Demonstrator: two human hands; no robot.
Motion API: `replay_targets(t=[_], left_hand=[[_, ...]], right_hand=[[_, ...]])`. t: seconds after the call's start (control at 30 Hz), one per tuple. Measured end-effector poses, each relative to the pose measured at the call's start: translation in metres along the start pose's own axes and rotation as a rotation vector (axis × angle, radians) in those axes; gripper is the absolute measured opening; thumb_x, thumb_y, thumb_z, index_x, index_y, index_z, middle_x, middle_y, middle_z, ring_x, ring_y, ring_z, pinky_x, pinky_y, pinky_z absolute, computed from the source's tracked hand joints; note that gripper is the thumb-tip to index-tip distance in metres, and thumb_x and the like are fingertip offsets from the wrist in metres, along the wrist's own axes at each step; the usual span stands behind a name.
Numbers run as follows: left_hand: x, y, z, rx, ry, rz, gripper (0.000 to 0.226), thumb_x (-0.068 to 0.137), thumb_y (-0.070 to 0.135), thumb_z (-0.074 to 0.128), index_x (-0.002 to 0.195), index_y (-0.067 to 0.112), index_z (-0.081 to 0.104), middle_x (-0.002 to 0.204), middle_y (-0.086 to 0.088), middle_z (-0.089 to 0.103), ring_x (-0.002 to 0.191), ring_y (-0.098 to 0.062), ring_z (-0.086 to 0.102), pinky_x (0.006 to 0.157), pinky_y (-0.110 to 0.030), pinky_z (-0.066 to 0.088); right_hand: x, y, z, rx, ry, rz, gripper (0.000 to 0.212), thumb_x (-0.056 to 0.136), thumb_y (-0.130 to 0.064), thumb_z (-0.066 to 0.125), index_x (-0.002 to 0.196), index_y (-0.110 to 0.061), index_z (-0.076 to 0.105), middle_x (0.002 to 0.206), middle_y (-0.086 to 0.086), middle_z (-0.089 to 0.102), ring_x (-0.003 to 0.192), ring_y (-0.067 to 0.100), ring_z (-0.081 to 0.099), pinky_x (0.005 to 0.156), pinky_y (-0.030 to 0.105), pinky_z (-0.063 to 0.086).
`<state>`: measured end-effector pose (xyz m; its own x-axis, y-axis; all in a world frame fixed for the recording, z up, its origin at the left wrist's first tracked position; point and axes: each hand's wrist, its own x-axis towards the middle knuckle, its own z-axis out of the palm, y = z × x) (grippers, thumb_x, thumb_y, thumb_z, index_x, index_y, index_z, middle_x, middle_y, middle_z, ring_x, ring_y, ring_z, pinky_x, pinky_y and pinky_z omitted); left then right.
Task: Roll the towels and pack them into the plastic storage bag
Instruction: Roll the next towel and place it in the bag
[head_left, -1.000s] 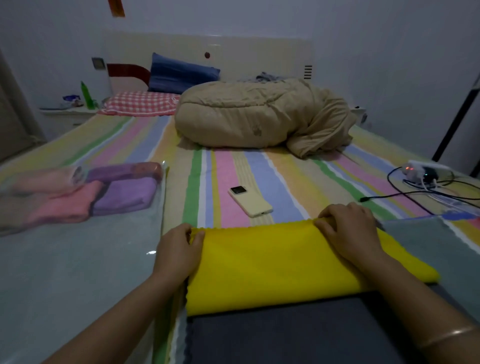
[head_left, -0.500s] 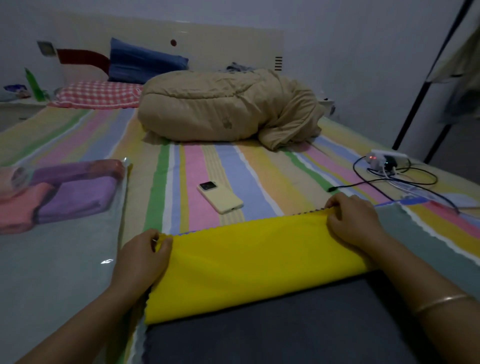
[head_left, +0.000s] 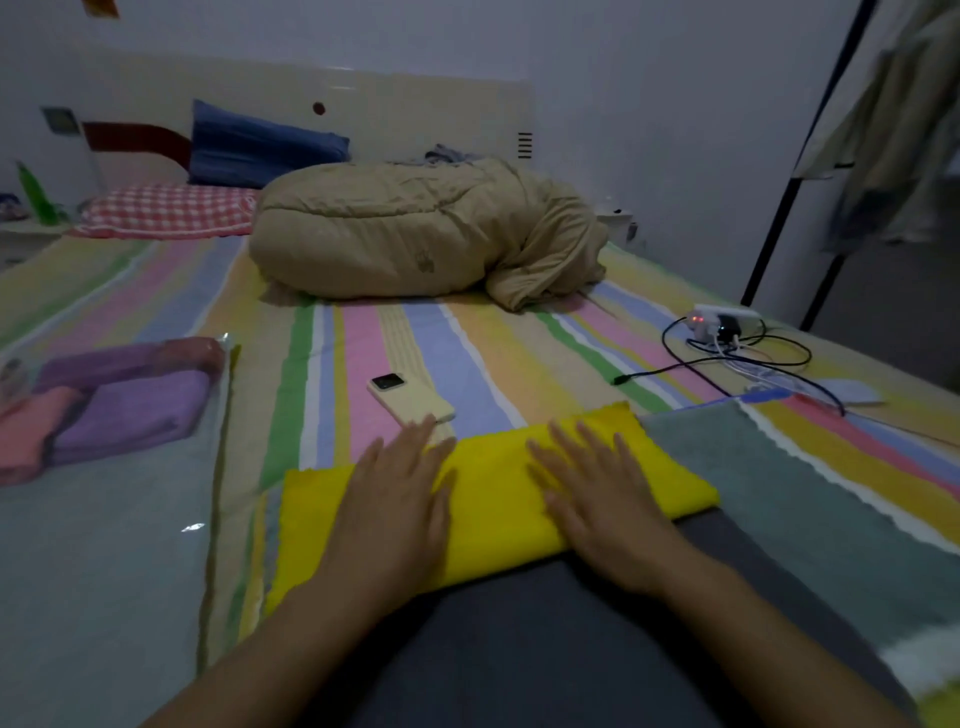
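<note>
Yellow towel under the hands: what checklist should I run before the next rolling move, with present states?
Hands on yellow towel: ok; left hand and right hand lie flat on it.
Towel rolled: cannot tell; looks like a flat band.
Space ahead free: not ok; phone at the left fingertips.
Plastic storage bag open: cannot tell; purple towels inside.
Next towel ready: ok; grey towel at right.

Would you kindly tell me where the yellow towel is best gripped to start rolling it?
Probably its left short end, pinched at both corners, coming from the left. The yellow towel lies as a flat folded band under the left hand and right hand; that end lies free, while the right end borders a grey towel.
</note>
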<state>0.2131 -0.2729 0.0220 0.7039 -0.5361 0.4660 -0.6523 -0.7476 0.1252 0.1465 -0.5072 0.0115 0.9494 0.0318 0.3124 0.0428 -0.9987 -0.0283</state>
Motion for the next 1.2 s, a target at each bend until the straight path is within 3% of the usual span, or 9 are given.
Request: replay_targets(t=[0.1,0.2,0.3,0.43,0.63,0.73,0.83,1.03,1.2], left_hand=[[-0.003,0.021,0.02,0.05,-0.196,-0.01,0.087,0.083,0.067,-0.01,0.151,0.026,0.026,0.159,-0.004,0.013,0.148,-0.022,0.014,0.118,-0.042,0.004],[-0.013,0.019,0.041,0.037,-0.243,-0.085,0.11,0.06,0.071,-0.041,0.153,0.031,0.003,0.16,0.0,-0.006,0.148,-0.017,-0.008,0.118,-0.041,-0.009],[-0.015,0.019,0.042,0.039,-0.211,-0.088,0.092,0.083,0.067,-0.02,0.15,0.024,0.026,0.157,-0.008,0.02,0.146,-0.025,0.017,0.115,-0.043,0.0],[-0.018,0.022,0.038,0.004,-0.215,-0.105,0.089,0.087,0.064,-0.015,0.149,0.021,0.031,0.156,-0.009,0.022,0.146,-0.026,0.02,0.119,-0.044,0.008],[-0.036,0.033,0.018,-0.071,-0.091,-0.009,0.057,0.095,0.044,0.022,0.139,0.019,0.049,0.15,-0.008,0.04,0.137,-0.024,0.04,0.113,-0.047,0.031],[-0.053,0.036,0.009,-0.075,-0.213,-0.053,0.081,0.086,0.065,-0.005,0.15,0.029,0.026,0.159,0.001,0.014,0.148,-0.016,0.012,0.12,-0.039,0.008],[-0.055,0.029,-0.004,-0.462,-0.208,-0.215,0.05,0.102,0.046,0.021,0.144,0.026,0.039,0.157,0.001,0.026,0.143,-0.012,0.025,0.115,-0.025,0.017],[-0.033,-0.022,-0.048,-1.481,-0.103,-1.014,0.03,0.104,0.027,0.033,0.115,0.011,0.056,0.12,-0.014,0.061,0.102,-0.027,0.059,0.075,-0.033,0.05],[-0.046,-0.065,-0.05,-1.628,-0.207,-1.186,0.037,0.1,0.041,0.035,0.082,0.015,0.054,0.075,-0.008,0.054,0.062,-0.021,0.056,0.056,-0.029,0.046]], right_hand=[[-0.036,-0.015,-0.009,0.05,-0.304,0.076,0.105,0.06,-0.079,-0.034,0.15,-0.043,0.005,0.157,-0.016,-0.007,0.148,0.014,-0.007,0.116,0.043,-0.012],[-0.051,0.007,-0.021,-0.037,-0.255,0.401,0.087,0.081,-0.078,-0.007,0.153,-0.034,0.013,0.161,-0.006,0.001,0.148,0.02,-0.001,0.118,0.046,0.0],[-0.067,0.007,-0.035,0.109,0.114,0.642,0.045,0.095,-0.04,0.047,0.136,-0.021,0.05,0.13,0.012,0.052,0.118,0.031,0.047,0.096,0.044,0.039],[-0.07,-0.015,-0.052,1.216,0.03,0.934,0.058,0.096,-0.017,0.053,0.146,-0.029,0.027,0.095,0.016,0.065,0.072,0.028,0.067,0.058,0.036,0.052],[-0.045,-0.007,-0.04,1.836,0.203,1.025,0.06,0.097,-0.009,0.05,0.15,-0.024,0.026,0.15,0.009,0.035,0.129,0.031,0.043,0.103,0.042,0.041],[-0.029,-0.013,-0.03,1.714,0.305,1.036,0.054,0.097,-0.009,0.047,0.148,-0.015,0.031,0.15,0.006,0.035,0.131,0.029,0.041,0.102,0.043,0.04],[-0.015,-0.028,-0.031,1.191,0.3,0.937,0.053,0.095,-0.011,0.048,0.146,-0.015,0.035,0.151,0.009,0.033,0.131,0.03,0.038,0.103,0.04,0.037],[-0.013,-0.117,-0.051,0.358,0.214,0.093,0.051,0.082,-0.012,0.058,0.132,-0.006,0.052,0.133,0.015,0.05,0.121,0.036,0.047,0.101,0.043,0.04],[-0.035,-0.181,-0.018,0.048,-0.007,-0.282,0.042,0.075,-0.041,0.043,0.099,-0.021,0.07,0.128,0.004,0.062,0.114,0.024,0.061,0.095,0.049,0.049]])
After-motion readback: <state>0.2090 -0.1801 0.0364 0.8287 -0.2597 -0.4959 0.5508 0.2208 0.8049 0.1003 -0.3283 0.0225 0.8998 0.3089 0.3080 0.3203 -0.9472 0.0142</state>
